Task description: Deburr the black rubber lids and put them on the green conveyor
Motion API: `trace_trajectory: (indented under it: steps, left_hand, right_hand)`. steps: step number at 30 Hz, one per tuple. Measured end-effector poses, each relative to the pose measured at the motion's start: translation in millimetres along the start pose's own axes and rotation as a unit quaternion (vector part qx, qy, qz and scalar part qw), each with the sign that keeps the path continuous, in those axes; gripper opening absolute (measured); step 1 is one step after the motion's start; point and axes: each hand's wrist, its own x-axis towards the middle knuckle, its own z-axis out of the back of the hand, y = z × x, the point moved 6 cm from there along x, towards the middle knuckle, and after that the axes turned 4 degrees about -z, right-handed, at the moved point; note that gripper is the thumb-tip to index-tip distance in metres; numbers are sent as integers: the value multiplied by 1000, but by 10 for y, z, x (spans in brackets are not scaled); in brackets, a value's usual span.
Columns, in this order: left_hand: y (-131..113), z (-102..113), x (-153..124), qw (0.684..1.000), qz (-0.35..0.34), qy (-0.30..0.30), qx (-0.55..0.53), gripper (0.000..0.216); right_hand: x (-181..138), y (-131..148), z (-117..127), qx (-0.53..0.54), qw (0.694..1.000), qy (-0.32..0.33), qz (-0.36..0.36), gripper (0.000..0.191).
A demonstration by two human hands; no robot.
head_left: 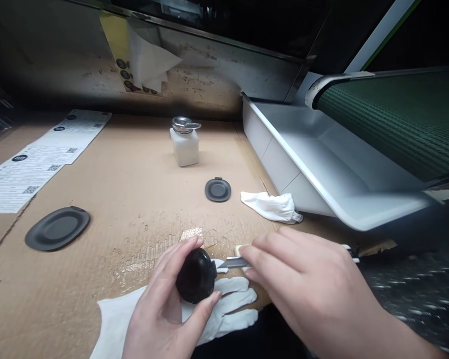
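Note:
My left hand [164,304] is closed around a small glossy black round part [195,275], pinching it between thumb and fingers just above a white glove [232,304] that lies flat on the cardboard. My right hand [303,284] is closed on a thin metal blade tool [234,262], whose tip points left and meets the black part's right edge. The tool's handle is mostly hidden under the fingers.
On the cardboard-covered bench [127,199] lie a large black oval cap [58,228], a small black round cap [217,190], a white liquid dispenser bottle [185,142] and a crumpled white cloth [271,206]. A white tray [322,164] and green conveyor belt [404,119] stand right; printed label sheets [41,159] lie left.

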Motion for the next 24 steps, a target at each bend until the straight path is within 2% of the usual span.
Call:
trace_trajectory:
  steps: [4,7,9,11,13,17,19,21,23,24]
  left_hand:
    - [7,8,-4,1000,23,-8,-16,50]
    - [9,20,-1,999,28,-10,-33,48]
    - [16,13,-2,998,33,-2,-58,43]
    - [29,3,-2,992,50,-2,-118,33]
    - [48,6,10,971,89,-23,-219,25]
    - [47,74,104,885,202,-83,-410,28]
    - [14,167,207,866,237,-82,-433,23]
    - [-27,330,370,902,225,-53,-364,18]
    - [-56,536,578,958,176,-18,-224,18]
    - [-53,642,686,974,153,-13,-166,19]
  right_hand:
    - [-82,-311,-117,64,992,18,-110,18]
    - [-167,-516,-399,69,981,73,-166,14]
    - [-193,-593,-568,42,980,85,-176,12]
    - [-183,-602,-657,16,983,66,-168,13]
    - [-153,-542,-645,15,989,26,-145,17]
    - [-146,-324,-413,65,995,-40,-61,22]
    - [-198,-258,-273,80,995,-51,-15,21]
    - [-274,-245,-153,76,995,-53,32,19]
    - [-356,-290,-48,64,994,-65,63,17]
    - [-396,-330,-3,64,993,-72,68,15]
